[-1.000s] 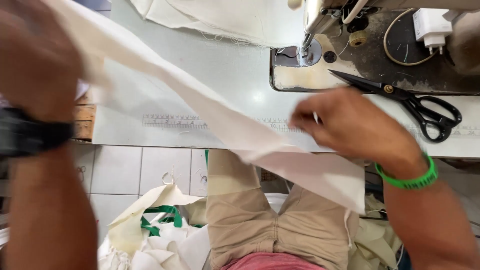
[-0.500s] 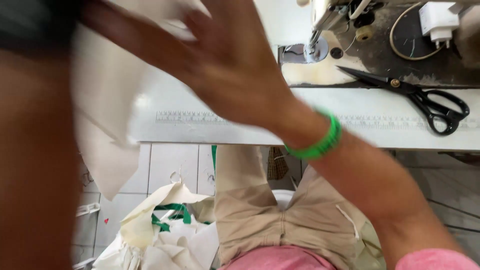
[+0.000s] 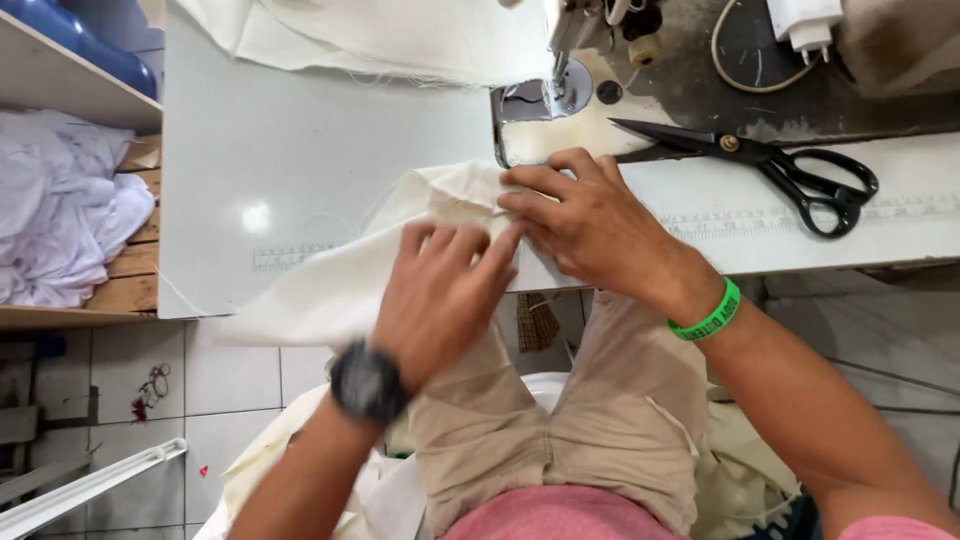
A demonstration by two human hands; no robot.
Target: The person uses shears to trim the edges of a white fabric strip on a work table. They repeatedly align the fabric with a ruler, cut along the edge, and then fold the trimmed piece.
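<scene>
A cream fabric piece [image 3: 330, 290] lies over the front edge of the white sewing table [image 3: 300, 140], one end bunched close to the sewing machine's presser foot [image 3: 560, 85]. My left hand [image 3: 440, 295], with a black watch on the wrist, presses its fingers on the fabric's fold. My right hand [image 3: 590, 225], with a green wristband, lies flat on the bunched end just in front of the needle plate. Both hands touch the same cloth, fingertips meeting.
Black scissors [image 3: 770, 165] lie on the machine bed to the right. More cream cloth [image 3: 380, 35] is heaped at the table's back. A wooden shelf [image 3: 125, 285] at left holds white cloth [image 3: 60, 220]. Fabric bags sit on the tiled floor below my knees.
The fabric, held up and spread wide before, now lies on the table. Both hands have come down together onto its end near the presser foot.
</scene>
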